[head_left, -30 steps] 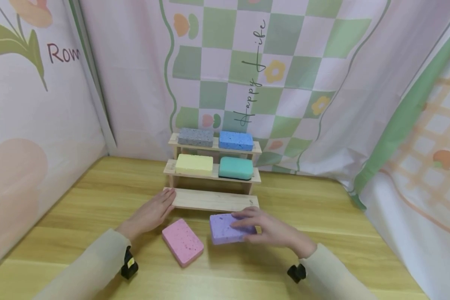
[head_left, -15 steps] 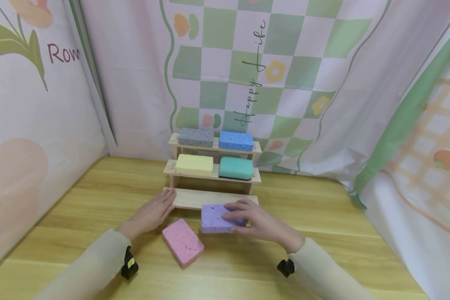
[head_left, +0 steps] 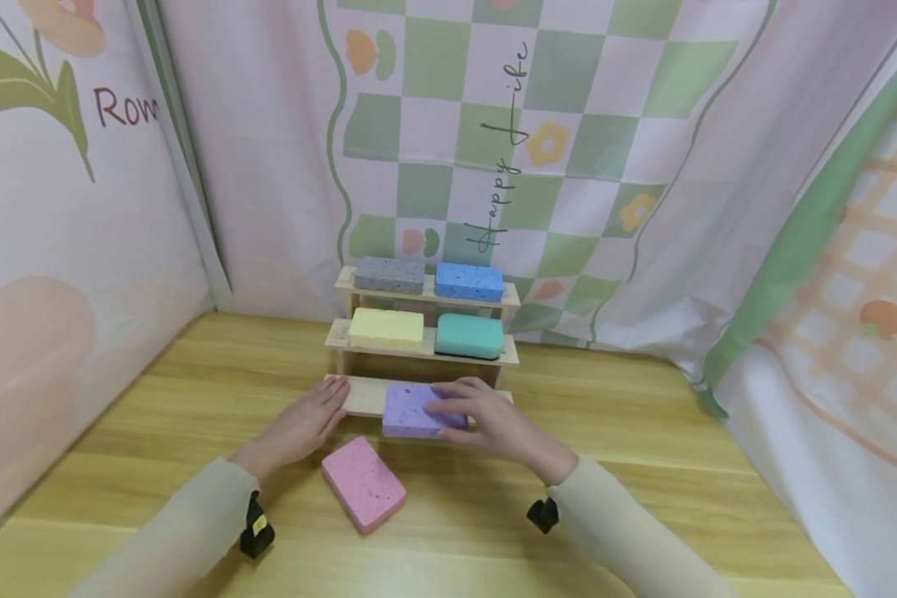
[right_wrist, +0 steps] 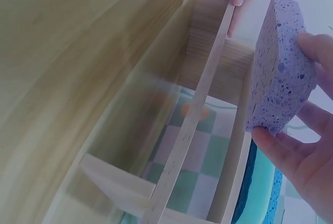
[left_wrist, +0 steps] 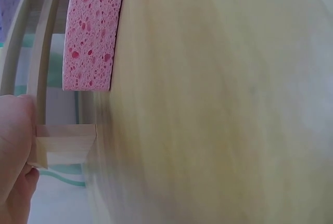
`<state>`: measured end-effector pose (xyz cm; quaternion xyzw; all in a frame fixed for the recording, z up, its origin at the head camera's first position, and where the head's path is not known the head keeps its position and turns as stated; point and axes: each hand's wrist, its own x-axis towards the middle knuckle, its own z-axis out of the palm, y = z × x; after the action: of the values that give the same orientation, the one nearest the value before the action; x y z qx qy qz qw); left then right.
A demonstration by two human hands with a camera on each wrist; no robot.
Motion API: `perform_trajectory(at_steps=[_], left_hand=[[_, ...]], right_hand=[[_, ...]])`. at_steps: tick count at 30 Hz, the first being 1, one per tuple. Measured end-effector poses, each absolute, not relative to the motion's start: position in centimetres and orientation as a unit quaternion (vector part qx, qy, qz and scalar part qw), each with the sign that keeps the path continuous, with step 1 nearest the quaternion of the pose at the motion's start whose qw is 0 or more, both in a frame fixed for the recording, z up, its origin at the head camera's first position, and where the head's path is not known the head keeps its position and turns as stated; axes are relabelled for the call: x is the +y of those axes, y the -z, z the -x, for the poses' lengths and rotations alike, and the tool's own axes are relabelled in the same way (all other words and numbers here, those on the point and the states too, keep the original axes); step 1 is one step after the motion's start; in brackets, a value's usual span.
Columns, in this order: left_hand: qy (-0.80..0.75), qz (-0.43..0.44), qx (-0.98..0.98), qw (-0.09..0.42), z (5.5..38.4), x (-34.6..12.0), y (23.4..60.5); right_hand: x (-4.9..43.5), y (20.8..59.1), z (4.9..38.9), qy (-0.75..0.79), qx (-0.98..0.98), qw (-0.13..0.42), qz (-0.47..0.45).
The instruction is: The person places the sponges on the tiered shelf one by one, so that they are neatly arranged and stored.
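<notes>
A purple sponge is held by my right hand over the lowest board of a three-tier wooden rack. In the right wrist view the thumb and fingers pinch the sponge by opposite edges, tilted, with a gap to the front board. My left hand rests at the left end of that board, fingers straight and together; the left wrist view shows it touching the board's end. On the table in front of the rack lies a pink sponge, slightly turned.
On the top tier sit a grey sponge and a blue sponge. The middle tier carries a yellow sponge and a teal sponge. A patterned curtain hangs behind the rack on the wooden table.
My right hand has carried the purple sponge forward and left, from in front of the rack to over its lowest board. The left hand and pink sponge have stayed put.
</notes>
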<state>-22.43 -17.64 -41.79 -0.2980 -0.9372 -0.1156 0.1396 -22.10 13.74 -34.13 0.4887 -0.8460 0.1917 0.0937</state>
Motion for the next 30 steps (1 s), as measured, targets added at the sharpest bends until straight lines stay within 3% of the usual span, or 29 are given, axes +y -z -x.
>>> perform_trajectory(at_steps=[30], left_hand=[[0.098, 0.294, -0.938, 0.156, 22.5, -18.4, 42.0]], right_hand=[[7.8, 35.3, 24.9, -0.157, -0.885, 0.073, -0.432]])
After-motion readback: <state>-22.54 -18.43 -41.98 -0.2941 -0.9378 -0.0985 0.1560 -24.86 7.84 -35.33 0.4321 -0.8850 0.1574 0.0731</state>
